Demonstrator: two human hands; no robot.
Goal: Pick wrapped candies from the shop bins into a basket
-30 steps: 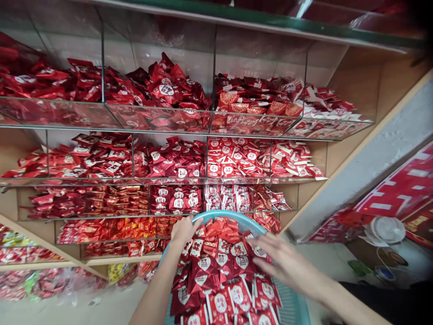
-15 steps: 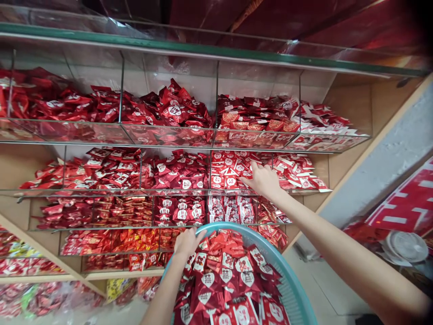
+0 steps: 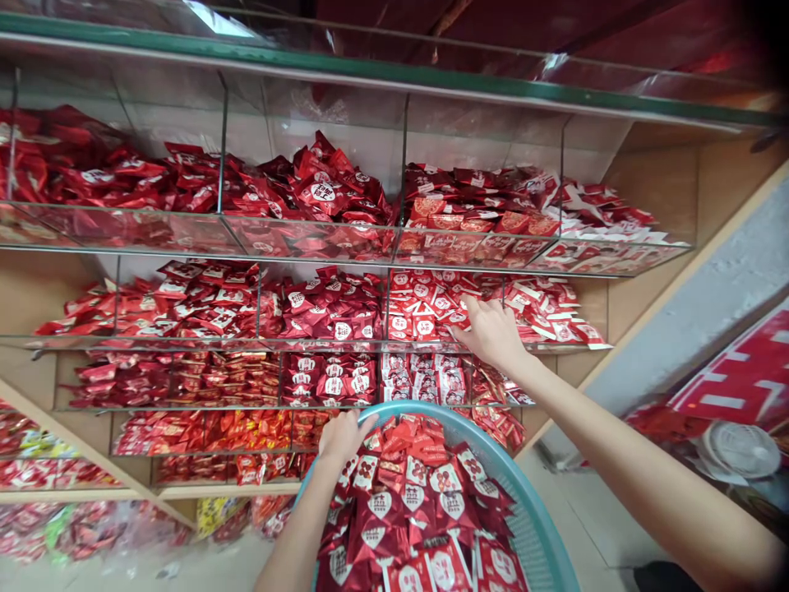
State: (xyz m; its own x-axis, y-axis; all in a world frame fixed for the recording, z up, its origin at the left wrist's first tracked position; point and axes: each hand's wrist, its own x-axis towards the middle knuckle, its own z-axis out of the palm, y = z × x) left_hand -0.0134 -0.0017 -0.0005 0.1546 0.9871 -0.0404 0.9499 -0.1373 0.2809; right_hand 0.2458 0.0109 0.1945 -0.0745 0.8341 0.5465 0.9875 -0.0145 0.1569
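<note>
A teal plastic basket (image 3: 542, 501) is in front of the shelves, heaped with red and dark red candy packets (image 3: 412, 501) printed with white labels. My left hand (image 3: 343, 437) grips its rim at the far left, with the thumb lying along the edge. My right hand (image 3: 495, 330) reaches over the middle shelf's glass front, close to small red packets (image 3: 425, 308) with white round labels. Its thumb and fingers are apart, and I see nothing held between them. Some fingertips are hidden behind the hand.
Glass-fronted shelves with thin dividers hold many red packets (image 3: 320, 193) above and below. A green-edged glass shelf (image 3: 370, 74) spans the top. On the right are a grey wall (image 3: 696, 279) and a white round container (image 3: 740, 448). Bagged candies (image 3: 104, 526) lie at lower left.
The view has shifted slightly. My right hand has moved a little to the right over the packets. My left hand stays on the basket's rim, and the basket's contents look the same.
</note>
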